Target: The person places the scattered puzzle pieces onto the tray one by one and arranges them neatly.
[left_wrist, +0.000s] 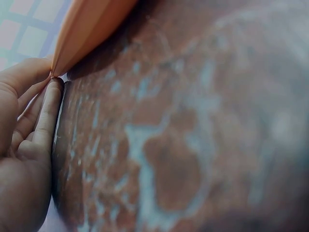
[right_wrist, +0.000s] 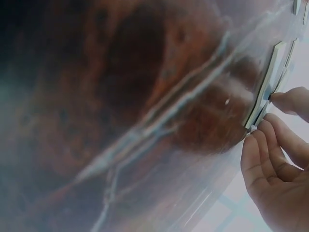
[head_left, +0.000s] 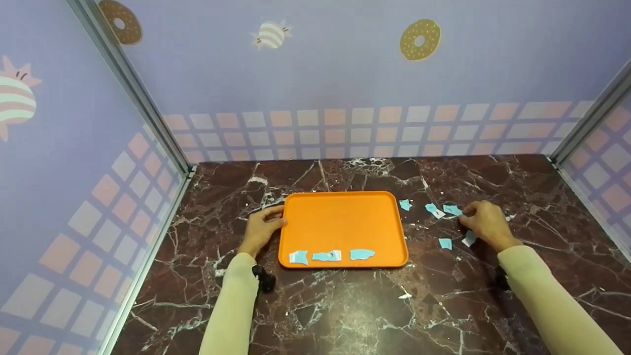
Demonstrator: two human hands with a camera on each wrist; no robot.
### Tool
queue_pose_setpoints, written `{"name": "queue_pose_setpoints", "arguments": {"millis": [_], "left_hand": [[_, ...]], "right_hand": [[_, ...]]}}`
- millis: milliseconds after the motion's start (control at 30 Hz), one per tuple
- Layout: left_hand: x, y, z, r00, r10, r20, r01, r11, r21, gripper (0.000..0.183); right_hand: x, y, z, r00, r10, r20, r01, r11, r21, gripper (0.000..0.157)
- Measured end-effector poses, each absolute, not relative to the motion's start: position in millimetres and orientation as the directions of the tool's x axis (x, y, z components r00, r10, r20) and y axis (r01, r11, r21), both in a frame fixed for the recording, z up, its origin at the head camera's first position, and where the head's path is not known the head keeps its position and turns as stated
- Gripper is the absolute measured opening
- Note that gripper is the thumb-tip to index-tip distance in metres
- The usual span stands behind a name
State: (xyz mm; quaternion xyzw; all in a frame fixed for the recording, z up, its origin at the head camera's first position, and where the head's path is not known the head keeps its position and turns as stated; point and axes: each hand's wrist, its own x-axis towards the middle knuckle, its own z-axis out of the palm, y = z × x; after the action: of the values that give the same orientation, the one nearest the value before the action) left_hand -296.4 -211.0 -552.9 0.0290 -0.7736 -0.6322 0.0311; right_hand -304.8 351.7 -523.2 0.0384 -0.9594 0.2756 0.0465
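An orange tray [head_left: 343, 227] lies on the marble-patterned table. My left hand [head_left: 262, 228] holds its left edge, and in the left wrist view the thumb and fingers [left_wrist: 46, 113] pinch the tray's rim [left_wrist: 79, 41]. My right hand [head_left: 488, 224] is right of the tray, thumb and forefinger at the right end of a flat, irregular light-blue piece [head_left: 451, 210]. In the right wrist view, the thumb [right_wrist: 292, 102] and fingertips meet at a thin piece [right_wrist: 265, 87] seen edge-on. Below this hand lies a blue and white piece [head_left: 469, 239], partly covered by it.
Along the tray's near side lie three pieces: a left one [head_left: 298, 257], a middle one [head_left: 326, 256] and a right one [head_left: 362, 254]. Other pieces [head_left: 405, 204] [head_left: 435, 211] [head_left: 445, 243] lie between tray and right hand. White crumbs [head_left: 405, 296] dot the table. Patterned walls [head_left: 345, 74] enclose it.
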Motion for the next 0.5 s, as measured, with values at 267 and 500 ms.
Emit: {"name": "queue_pose_setpoints", "arguments": {"millis": [267, 500], "left_hand": [[-297.5, -210.5, -552.0, -0.996, -0.087, 0.007, -0.009, 0.186, 0.983, 0.041], [-297.9, -210.0, -553.6, -0.995, -0.098, 0.012, -0.006, 0.184, 0.983, 0.040]], "right_hand": [[-303.3, 352.9, -525.8, -0.990, -0.043, 0.131, -0.106, 0.846, -0.523, 0.014], [-303.6, 354.2, -524.0, -0.993, -0.058, 0.107, -0.107, 0.835, -0.540, 0.024]]}}
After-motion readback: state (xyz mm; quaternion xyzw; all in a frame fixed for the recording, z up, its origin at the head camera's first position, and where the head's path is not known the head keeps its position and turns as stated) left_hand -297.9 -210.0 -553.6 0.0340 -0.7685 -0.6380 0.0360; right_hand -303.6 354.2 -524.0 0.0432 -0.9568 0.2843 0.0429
